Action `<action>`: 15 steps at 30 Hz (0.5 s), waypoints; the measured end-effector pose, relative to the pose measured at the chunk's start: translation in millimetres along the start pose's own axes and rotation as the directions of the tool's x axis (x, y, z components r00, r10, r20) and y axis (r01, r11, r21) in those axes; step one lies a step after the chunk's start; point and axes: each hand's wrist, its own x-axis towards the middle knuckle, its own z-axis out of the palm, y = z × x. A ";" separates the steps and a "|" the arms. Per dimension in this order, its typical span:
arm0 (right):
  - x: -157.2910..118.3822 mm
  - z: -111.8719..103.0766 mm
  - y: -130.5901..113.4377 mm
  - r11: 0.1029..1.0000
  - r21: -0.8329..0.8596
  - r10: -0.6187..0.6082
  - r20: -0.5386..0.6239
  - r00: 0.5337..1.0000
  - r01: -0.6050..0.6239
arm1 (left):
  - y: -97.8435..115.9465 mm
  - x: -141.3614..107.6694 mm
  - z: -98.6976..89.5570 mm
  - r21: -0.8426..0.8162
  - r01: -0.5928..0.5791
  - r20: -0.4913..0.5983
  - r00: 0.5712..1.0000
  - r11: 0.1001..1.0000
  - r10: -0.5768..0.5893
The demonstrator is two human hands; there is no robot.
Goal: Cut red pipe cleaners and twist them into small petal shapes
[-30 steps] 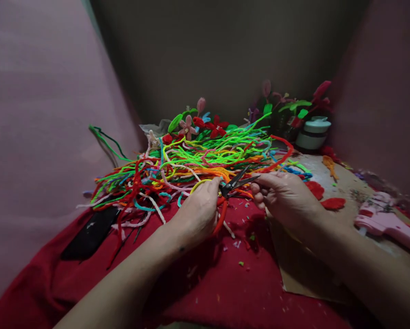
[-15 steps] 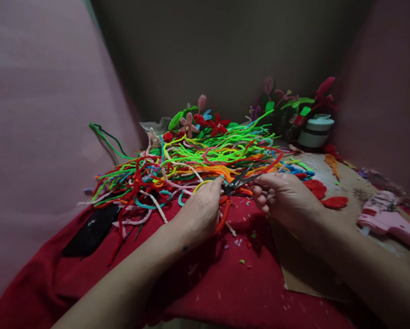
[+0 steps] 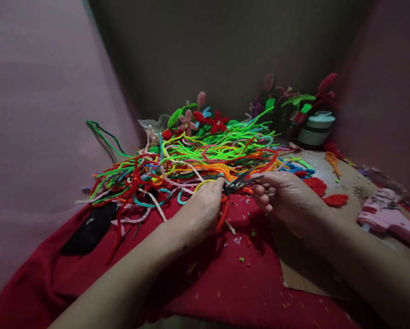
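Observation:
My left hand is closed round the orange-red handles of a pair of scissors, whose dark blades are spread and point right. Just beyond the blades, my right hand has thumb and forefinger pinched together at the blade tips; what it pinches is too small to make out. Behind both hands lies a big heap of fuzzy coloured stems, green, orange, red, pink and white.
A black phone lies at the left. At the right, a cardboard sheet and a pink glue gun. Red petals rest on the board. Fuzzy flowers and a lidded jar stand behind. Scraps dot the red cloth.
The scissors' blades have shifted slightly and stay spread at the right fingertips. Both hands keep nearly the same place; the view has moved a little.

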 end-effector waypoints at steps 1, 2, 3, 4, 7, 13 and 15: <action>0.2 -0.6 0.1 1.000 0.004 0.005 0.000 1.000 -0.005 | 0.4 0.3 0.0 0.003 0.004 0.006 1.000 1.000 -0.004; 0.5 -1.2 0.1 1.000 0.008 0.012 0.005 1.000 -0.012 | 1.0 0.6 -0.1 0.002 0.009 0.012 1.000 1.000 -0.009; 0.6 -1.8 0.0 1.000 0.010 0.019 0.018 1.000 -0.019 | 1.7 0.8 -0.5 -0.006 0.015 0.018 1.000 1.000 -0.014; 0.7 -2.3 -0.2 1.000 0.011 0.028 0.034 0.999 -0.028 | 2.3 0.8 -0.8 -0.018 0.017 0.025 1.000 1.000 -0.017; 0.4 -2.7 -1.8 0.999 -0.004 0.050 0.072 0.996 -0.050 | 3.4 0.3 -1.5 -0.042 0.016 0.030 0.999 0.999 -0.015; -0.7 -2.0 -4.1 0.998 -0.048 0.044 0.061 0.997 -0.041 | 2.1 0.0 1.7 -0.089 0.005 0.028 1.000 0.996 -0.002; -0.7 -2.1 -3.8 0.998 -0.051 0.041 0.053 0.998 -0.038 | 2.9 0.5 2.4 -0.114 0.016 0.031 0.999 0.993 -0.012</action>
